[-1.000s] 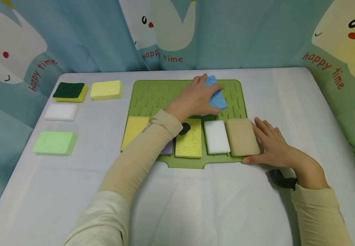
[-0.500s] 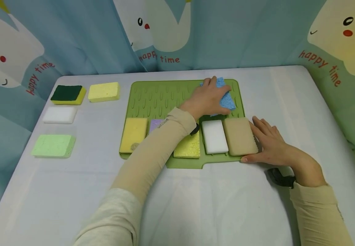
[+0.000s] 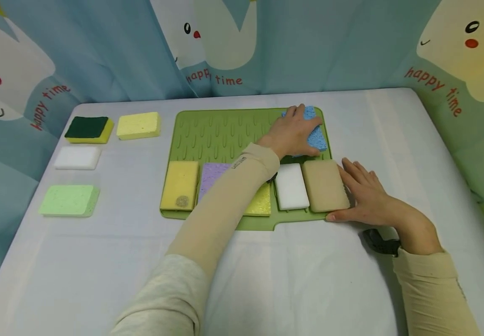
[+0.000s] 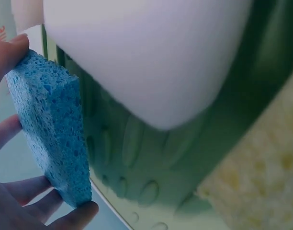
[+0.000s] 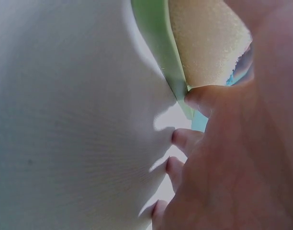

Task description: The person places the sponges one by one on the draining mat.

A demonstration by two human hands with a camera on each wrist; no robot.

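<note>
A blue cellulose sponge (image 3: 317, 139) lies at the upper right of the ribbed green mat (image 3: 221, 128). My left hand (image 3: 292, 133) grips it from above; in the left wrist view, thumb and fingers hold the blue sponge's opposite ends. My right hand (image 3: 372, 200) rests with spread fingers against the mat's right edge, close beside a beige sponge (image 3: 326, 186), thumb at the mat's lower corner. Along the mat's front also lie a white sponge (image 3: 292, 186), a glittery yellow sponge (image 3: 262, 203), a purple sponge (image 3: 212, 176) and a yellow sponge (image 3: 179, 179). My left sleeve partly covers the middle ones.
To the left on the white table (image 3: 112, 270) sit a green-topped scouring sponge (image 3: 87, 128), a pale yellow sponge (image 3: 138, 126), a white block (image 3: 77, 157) and a light green sponge (image 3: 69, 200). A printed curtain (image 3: 309, 46) hangs behind the table.
My left hand has shifted the blue sponge rightward across the mat, toward its upper right corner. The right hand has kept its place at the mat's edge.
</note>
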